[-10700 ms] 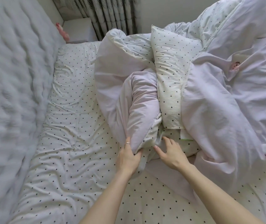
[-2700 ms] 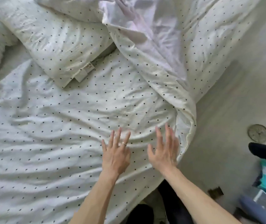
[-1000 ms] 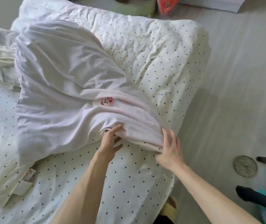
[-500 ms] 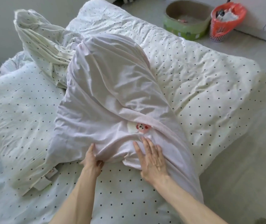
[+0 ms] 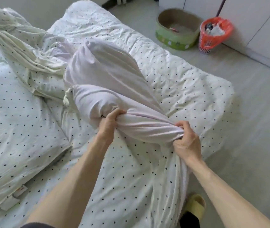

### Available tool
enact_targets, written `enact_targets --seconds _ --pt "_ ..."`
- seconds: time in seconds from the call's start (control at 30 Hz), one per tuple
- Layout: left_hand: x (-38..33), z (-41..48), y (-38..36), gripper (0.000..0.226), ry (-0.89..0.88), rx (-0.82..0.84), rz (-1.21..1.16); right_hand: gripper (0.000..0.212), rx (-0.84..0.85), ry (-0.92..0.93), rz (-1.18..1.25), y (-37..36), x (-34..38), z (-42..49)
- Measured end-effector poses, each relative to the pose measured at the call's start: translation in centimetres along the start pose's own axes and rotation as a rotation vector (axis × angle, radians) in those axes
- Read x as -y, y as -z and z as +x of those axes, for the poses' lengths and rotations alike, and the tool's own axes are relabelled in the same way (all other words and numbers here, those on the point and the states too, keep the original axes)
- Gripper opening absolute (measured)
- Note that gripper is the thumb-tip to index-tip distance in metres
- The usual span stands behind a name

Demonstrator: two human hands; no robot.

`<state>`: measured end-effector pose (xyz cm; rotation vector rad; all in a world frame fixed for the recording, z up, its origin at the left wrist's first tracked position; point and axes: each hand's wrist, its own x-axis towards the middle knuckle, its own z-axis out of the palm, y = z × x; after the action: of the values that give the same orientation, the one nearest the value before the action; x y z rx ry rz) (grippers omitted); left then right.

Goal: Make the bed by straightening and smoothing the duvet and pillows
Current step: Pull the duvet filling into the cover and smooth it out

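The fingers [image 5: 118, 112] of the left hand [image 5: 108, 124] are curled tight round a thick fold of the duvet [image 5: 114, 74]. The fingers [image 5: 182, 125] of the right hand [image 5: 186, 142] are clenched on the same fold nearer the bed's edge, and the cloth between them is pulled into taut pleats. The duvet lies heaped across the middle of the bed [image 5: 131, 178]. The face being gripped is plain pale lilac, smooth and padded. Its other face, spread toward the floor side, is crinkled cream with small dark dots.

Half a second ago the right hand lay flat on the lilac cloth beside a small pink cartoon patch, and the left hand was tucked under the hem. Now both are fisted, and the patch is out of sight.

A dotted pillow [image 5: 16, 122] lies to the left. The white tags [image 5: 18, 192] at its near corner bear a red mark, but the writing is too small to read. Behind it a creased cream dotted cloth [image 5: 20, 45] rises in a peak.

On the pale floor [image 5: 254, 129] stand an oval green tub [image 5: 175, 40] with tiny unreadable prints and a red mesh bin [image 5: 213, 41] lined with a bag. A yellow slipper [image 5: 195, 206] shows by the bed's near edge.
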<state>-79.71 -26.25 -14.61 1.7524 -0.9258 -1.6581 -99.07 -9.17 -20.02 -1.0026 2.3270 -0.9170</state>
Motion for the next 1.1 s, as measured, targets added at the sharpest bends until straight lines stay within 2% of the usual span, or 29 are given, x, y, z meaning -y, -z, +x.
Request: enact_targets --seconds 0.13,0.23,0.3,0.4,0.47,0.5,0.53,0.63,0.67,0.7,0.77,0.87,0.97,1.1 --pt "-1.1 -3.8 -16.1 0.051 -0.181 0.303 0.176 0.03 -0.119 -0.337 0.247 8.2 -8.3 1.3" --pt "0.4 -7.0 -29.2 0.072 -0.258 0.543 0.373 0.02 -0.143 -0.536 0.252 12.1 -14.9 1.3" --pt "2.0 -7.8 -36.0 0.073 -0.307 0.639 0.475 0.02 -0.083 -0.62 0.273 12.6 -18.7 1.5" --pt "4.9 -6.9 -43.1 0.061 -0.275 0.771 0.626 0.015 0.004 -0.784 0.317 12.6 -23.7 2.4" --pt "6.6 -5.0 -43.8 0.051 -0.312 0.815 0.809 0.018 0.047 -0.844 0.313 12.1 -25.2 3.4" --pt "7.9 -4.3 -43.8 0.046 -0.353 0.796 0.917 0.012 0.084 -0.87 0.338 12.0 -25.9 3.8" --pt "9.1 -3.6 -43.1 0.043 -0.426 0.727 1.032 0.019 0.145 -0.896 0.378 12.0 -26.2 4.4" --pt "12.5 -2.4 -38.3 0.044 -0.648 0.441 1.263 0.095 0.241 -0.974 0.647 11.8 -26.7 5.7" --pt "13.5 -2.2 -36.3 0.047 -0.698 0.369 1.309 0.111 0.247 -0.989 0.715 11.7 -26.3 5.9" --pt "14.5 -2.2 -34.2 0.05 -0.739 0.315 1.352 0.116 0.269 -0.986 0.759 11.4 -25.8 6.0" --pt "16.4 -2.7 -30.1 0.055 -0.771 0.242 1.41 0.108 0.319 -0.955 0.725 10.2 -24.6 5.8" --pt "18.8 -4.1 -24.5 0.058 -0.668 0.202 1.441 0.092 0.203 -0.811 0.457 9.4 -24.6 4.9" --pt "20.9 -4.7 -18.7 0.058 -0.56 0.165 1.544 0.077 0.155 -0.863 0.243 9.6 -27.7 4.3" --pt "23.7 -4.8 -13.6 0.059 -0.49 0.117 1.583 0.068 -0.015 -0.952 0.198 7.2 -27.2 4.8"
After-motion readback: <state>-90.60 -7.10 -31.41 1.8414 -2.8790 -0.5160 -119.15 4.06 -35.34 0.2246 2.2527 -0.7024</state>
